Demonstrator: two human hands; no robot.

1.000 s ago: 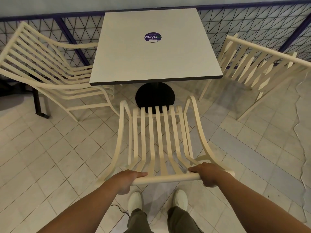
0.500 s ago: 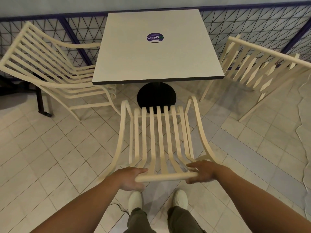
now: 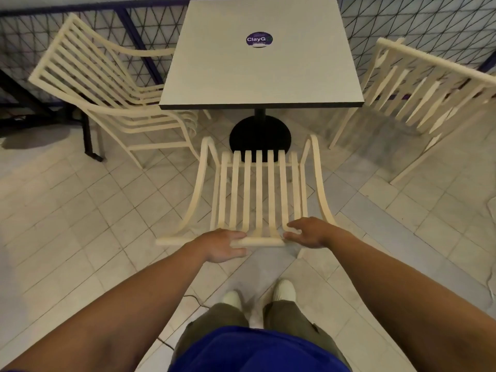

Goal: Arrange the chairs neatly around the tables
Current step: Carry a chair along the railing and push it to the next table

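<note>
A cream slatted chair (image 3: 258,194) stands in front of me, its seat facing the square grey table (image 3: 257,76). My left hand (image 3: 221,245) lies on the chair's top rail with fingers stretched along it. Over the rail's right end hovers my right hand (image 3: 308,232), fingers loosely spread and gripping nothing. A second cream chair (image 3: 107,87) sits at the table's left side, angled inward. At the right side a third chair (image 3: 429,84) stands with its back toward me.
The table rests on a black round pedestal base (image 3: 259,135). A dark mesh fence (image 3: 416,25) runs behind the table. A black metal leg (image 3: 90,140) stands at the left. A thin cable (image 3: 193,300) lies on the tiled floor by my feet.
Both hands gripped the chair's top rail a second ago; their fingers have since uncurled. The chair has slid a little closer to the table.
</note>
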